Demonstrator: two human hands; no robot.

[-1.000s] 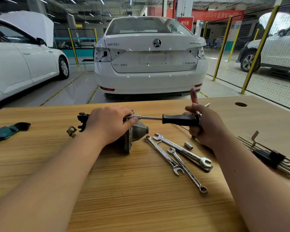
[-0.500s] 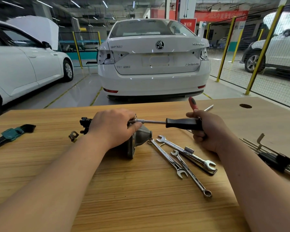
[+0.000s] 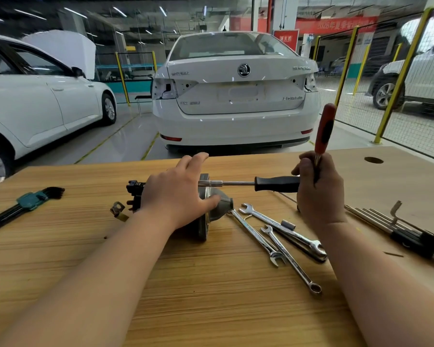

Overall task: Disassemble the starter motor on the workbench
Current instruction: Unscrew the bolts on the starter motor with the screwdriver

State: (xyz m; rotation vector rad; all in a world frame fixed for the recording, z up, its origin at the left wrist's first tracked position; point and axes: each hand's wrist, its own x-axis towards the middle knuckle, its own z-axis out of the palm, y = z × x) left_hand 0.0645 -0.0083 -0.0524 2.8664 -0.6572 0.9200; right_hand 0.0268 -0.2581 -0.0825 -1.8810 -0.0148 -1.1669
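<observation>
Rests loosely spread left hand [image 3: 176, 196] on motor [image 3: 219, 209], middle of bench [image 3: 211, 296]; clenches right hand [image 3: 318, 194] round driver [image 3: 276, 184], tip at motor, plus red screwdriver [image 3: 325, 128].

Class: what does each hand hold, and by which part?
Right hand: nut driver by its black handle, red screwdriver by its shaft. Left hand rests on the starter motor.

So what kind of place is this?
Probably a car repair workshop: white cars on the shop floor, one with its bonnet raised, and a wooden workbench with spanners, a starter motor and a black-handled driver.
</observation>
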